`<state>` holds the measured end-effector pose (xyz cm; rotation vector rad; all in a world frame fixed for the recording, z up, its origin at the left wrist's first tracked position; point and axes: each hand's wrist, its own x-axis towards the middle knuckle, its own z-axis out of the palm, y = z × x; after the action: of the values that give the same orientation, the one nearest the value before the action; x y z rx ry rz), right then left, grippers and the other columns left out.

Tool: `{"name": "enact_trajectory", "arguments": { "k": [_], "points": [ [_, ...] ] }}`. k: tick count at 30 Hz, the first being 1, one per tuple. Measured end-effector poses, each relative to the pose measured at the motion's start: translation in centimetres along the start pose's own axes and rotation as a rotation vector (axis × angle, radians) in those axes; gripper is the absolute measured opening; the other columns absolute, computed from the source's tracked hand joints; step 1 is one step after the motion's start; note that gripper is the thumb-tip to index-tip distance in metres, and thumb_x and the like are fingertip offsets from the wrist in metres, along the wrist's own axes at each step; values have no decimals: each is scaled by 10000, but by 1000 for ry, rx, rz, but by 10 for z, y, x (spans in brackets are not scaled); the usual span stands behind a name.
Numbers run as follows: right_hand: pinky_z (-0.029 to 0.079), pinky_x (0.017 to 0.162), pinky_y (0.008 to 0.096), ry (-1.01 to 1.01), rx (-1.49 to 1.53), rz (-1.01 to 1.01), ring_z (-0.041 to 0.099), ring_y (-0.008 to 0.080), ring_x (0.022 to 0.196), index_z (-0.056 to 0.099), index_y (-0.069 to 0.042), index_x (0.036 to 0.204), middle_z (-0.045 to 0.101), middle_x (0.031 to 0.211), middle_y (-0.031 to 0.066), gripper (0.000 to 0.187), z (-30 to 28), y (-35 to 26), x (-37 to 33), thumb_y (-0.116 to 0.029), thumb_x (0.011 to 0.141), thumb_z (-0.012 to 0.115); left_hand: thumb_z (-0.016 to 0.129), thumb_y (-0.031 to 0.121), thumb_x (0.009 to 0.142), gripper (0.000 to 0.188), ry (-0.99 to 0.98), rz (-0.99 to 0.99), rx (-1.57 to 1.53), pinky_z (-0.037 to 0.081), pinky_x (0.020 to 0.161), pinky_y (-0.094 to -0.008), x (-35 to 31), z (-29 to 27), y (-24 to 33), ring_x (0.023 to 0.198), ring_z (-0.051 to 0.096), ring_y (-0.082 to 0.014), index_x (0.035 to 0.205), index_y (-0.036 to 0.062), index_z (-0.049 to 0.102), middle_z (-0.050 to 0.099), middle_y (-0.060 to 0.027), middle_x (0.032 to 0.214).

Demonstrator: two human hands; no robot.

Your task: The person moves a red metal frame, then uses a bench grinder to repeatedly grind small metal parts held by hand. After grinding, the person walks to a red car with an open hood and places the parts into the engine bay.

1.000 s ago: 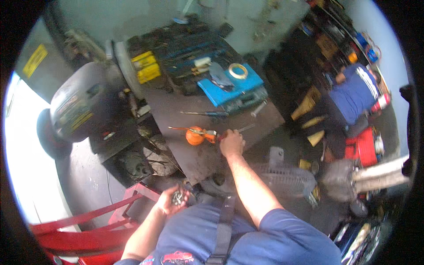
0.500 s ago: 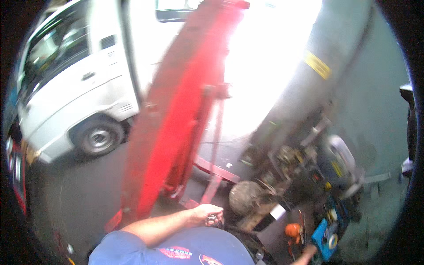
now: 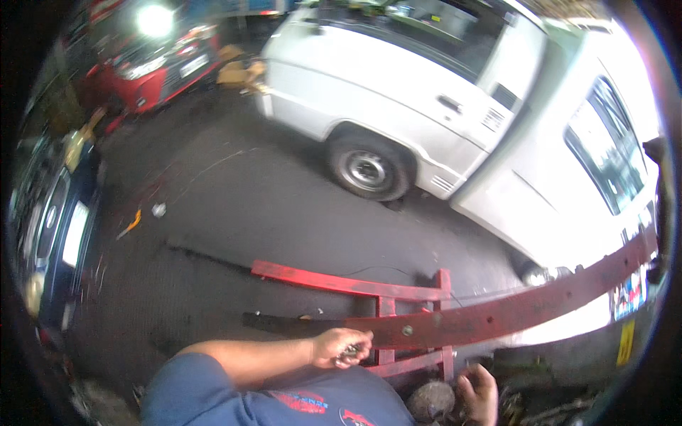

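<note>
My left hand (image 3: 342, 348) is curled around several small metal parts (image 3: 351, 350), shiny and too small to name exactly. It sits in front of my body, close to the near end of a long red steel post (image 3: 490, 319). Low on the right is my right hand (image 3: 480, 395), its fingers bent inward; whatever they may hold is hidden. Beside that hand, on its left, shows a round, rusty, dirt-covered lump (image 3: 432, 402); I cannot tell whether the two touch.
Red base legs (image 3: 320, 278) of the post's frame spread over the dark floor. Beyond stands a white van (image 3: 426, 106). A red car (image 3: 153, 78) is at the far left, a dark car (image 3: 53, 227) nearer. Cardboard (image 3: 240, 72) and an orange-yellow tool (image 3: 130, 224) lie on the floor.
My view has swung left, bringing the cars and floor into sight. My right hand has left the blue tray and come up beside the rusty lump. My left hand still holds the metal parts.
</note>
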<state>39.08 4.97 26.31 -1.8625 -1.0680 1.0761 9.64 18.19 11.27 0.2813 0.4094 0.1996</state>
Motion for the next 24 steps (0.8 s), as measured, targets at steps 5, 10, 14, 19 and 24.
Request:
{"name": "enact_trajectory", "arguments": {
  "k": [5,10,14,19,24],
  "points": [
    [467,683,411,-190,-620,-664,572,375,794,580,12,883,554,869,183,133,98,11,102,-77,811,647,504,371,961,336,260,453,-645,551,620,-367,-75,-74,-91,742,637,-221,831,79,610,651,-104,853],
    [472,716,472,-301,-692,-798,573,402,818,573,6,811,576,876,203,153,168,49,156,-130,818,643,510,330,951,282,-187,704,-891,540,683,-395,-148,-101,-191,743,617,-253,852,77,587,633,-118,913],
    [468,727,481,-116,-806,-822,572,407,841,564,-4,780,589,844,185,181,185,77,169,-163,817,640,521,335,945,277,471,1049,-899,450,520,-286,-184,-73,-227,631,537,-168,818,90,542,571,-79,807],
    [461,767,461,-26,-833,-764,589,403,831,592,18,794,611,838,206,158,183,85,171,-133,797,639,492,367,964,296,594,885,-938,319,401,-239,-214,-82,-222,494,393,-116,784,133,514,472,-15,683],
    [465,719,458,32,-734,-736,594,399,792,593,26,803,614,818,221,150,191,85,177,-118,797,634,507,411,961,355,456,920,-752,342,458,-248,-272,-141,-166,547,472,-134,747,128,508,509,-25,672]
  ]
}}
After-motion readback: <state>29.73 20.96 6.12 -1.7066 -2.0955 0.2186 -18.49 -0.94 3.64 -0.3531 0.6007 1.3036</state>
